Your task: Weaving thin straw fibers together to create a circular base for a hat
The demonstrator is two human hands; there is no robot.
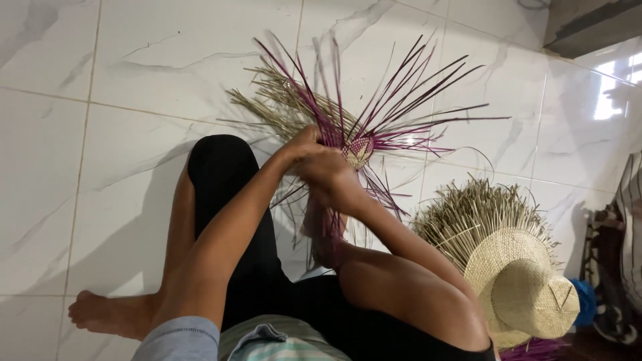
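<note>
**Woven start held just ahead of both hands, strands fanning away**

Obs. 1: The small woven piece (356, 150), a checkered purple-and-straw patch, sits above the floor (134, 100) directly in front of the seated person, just past the fingertips.

Obs. 2: Loose purple strands (414, 87) radiate from it up and to the right; straw-coloured strands (281, 100) spread up and to the left. Long axis of the fan runs away from the body.

Obs. 3: The left hand (302, 142) pinches the strands at the patch's left edge. The right hand (329, 175) is closed on strands just below it. Hands are together, touching; the right looks marginally nearer the patch's centre.

Obs. 4: A bare foot (110, 313) rests on the tile. A half-made straw hat (515, 281) lies well apart, to the person's right.
</note>
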